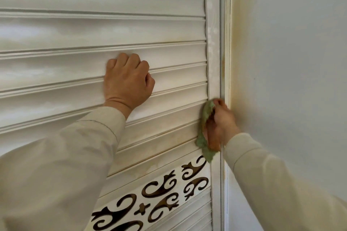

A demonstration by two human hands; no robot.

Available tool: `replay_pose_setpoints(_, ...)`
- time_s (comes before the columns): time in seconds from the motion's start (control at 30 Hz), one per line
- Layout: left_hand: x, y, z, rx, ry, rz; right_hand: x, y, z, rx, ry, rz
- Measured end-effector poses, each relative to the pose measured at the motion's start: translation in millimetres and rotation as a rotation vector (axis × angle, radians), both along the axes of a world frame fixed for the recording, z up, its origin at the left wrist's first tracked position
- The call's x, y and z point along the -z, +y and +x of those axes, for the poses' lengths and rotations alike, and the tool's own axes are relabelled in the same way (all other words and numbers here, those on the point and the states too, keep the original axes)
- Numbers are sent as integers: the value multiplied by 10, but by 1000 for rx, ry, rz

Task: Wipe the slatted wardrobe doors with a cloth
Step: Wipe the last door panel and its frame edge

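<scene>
Sleeves: pale beige sleeves (62,155) fill the near foreground on both sides
Right hand: the right hand (218,125) has its fingers curled round a green cloth (204,133), holding it bunched against the door's right-hand frame strip (213,43)
Left hand: the left hand (128,80) is curled into a loose fist with nothing in it, knuckles resting on the slats (93,30), apparently bracing the door
Door: the white slatted wardrobe door (159,125) has a scrollwork cut-out band (159,197) below the hands
Wall: the wall (291,62) just beside the frame shows yellowish staining along the edge
Technique: I judge it best to keep the cloth flat on the strip, run it along its length, and press into the groove where slat ends meet the frame, with the left hand steadying the door
</scene>
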State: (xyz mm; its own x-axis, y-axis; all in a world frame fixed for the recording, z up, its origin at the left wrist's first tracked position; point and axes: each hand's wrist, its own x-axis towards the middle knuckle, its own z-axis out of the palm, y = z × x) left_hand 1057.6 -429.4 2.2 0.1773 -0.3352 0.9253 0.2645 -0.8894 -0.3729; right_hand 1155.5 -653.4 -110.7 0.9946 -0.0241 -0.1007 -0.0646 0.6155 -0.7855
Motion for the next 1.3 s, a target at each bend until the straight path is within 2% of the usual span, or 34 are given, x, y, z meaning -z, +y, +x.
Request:
replay_pose_setpoints(0.17, -8, 7, -7, 2, -7, 6, -942, 54, -6, 100, -254, -106)
replay_pose_setpoints(0.23, 5, 18, -10, 11, -3, 10, -840, 64, 103, 141, -286, -271)
replay_pose_setpoints(0.3, 2, 22, -10, 19, -10, 7, -586, 85, 135, 160, -201, -367)
replay_pose_setpoints(0.43, -12, 10, 10, 27, -31, 14, 93, 161, 24, 83, 10, -334)
replay_pose_setpoints(0.53, -10, 32, 16, 20, -45, 15, 260, 196, 2, 34, 94, -306)
replay_pose_setpoints(0.67, 1, 26, 29, 26, -52, 17, 96, 255, -20, 47, -9, -187)
replay_pose_setpoints(0.77, 0, 20, 27, 26, -53, 16, -73, 427, -186, -63, -89, -36)
replay_pose_setpoints(0.83, -4, 16, 18, 31, -33, 13, -116, 629, -404, -200, -112, -13)
replay_pose_setpoints(1.0, -5, 18, 12, 13, 0, -5, 7, 1174, -776, -581, -302, -205)
replay_pose_setpoints(1.1, -3, 26, -1, 6, -1, 6, -11, 1200, -780, -660, -390, -286)
replay_pose_setpoints(1.17, -1, 30, -4, 14, -2, 10, -46, 1072, -700, -590, -373, -295)
replay_pose_setpoints(1.3, -1, 21, -6, 32, -2, 2, -54, 640, -361, -239, -246, -194)
